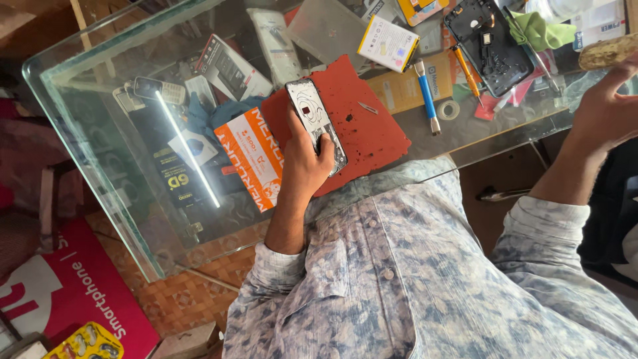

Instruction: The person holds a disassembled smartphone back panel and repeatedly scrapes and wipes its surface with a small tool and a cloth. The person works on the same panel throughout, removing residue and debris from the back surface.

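1. Left of centre in the frame, the left hand (307,159) closes around the lower end of an opened phone (316,124), fingers wrapped on its edge, thumb side hidden. The phone lies tilted on a red work mat (372,133) on the glass table (100,133), its bare inner frame facing up.
2. To hold it well, the grip should stay on the phone's rim, since the exposed parts inside look delicate; the mat under it gives a steady rest.
3. Just right of the phone, a small metal blade (367,107) lies on the mat, apart from both hands. Beyond it, in the upper middle, lie a blue-handled tool (426,98), a roll of tape (448,110) and an orange screwdriver (467,73).
4. At the upper right of the frame, the right hand (608,110) is raised well away from the phone, fingers partly curled, near a brownish object (608,52) at the edge; whether it grips that cannot be told.
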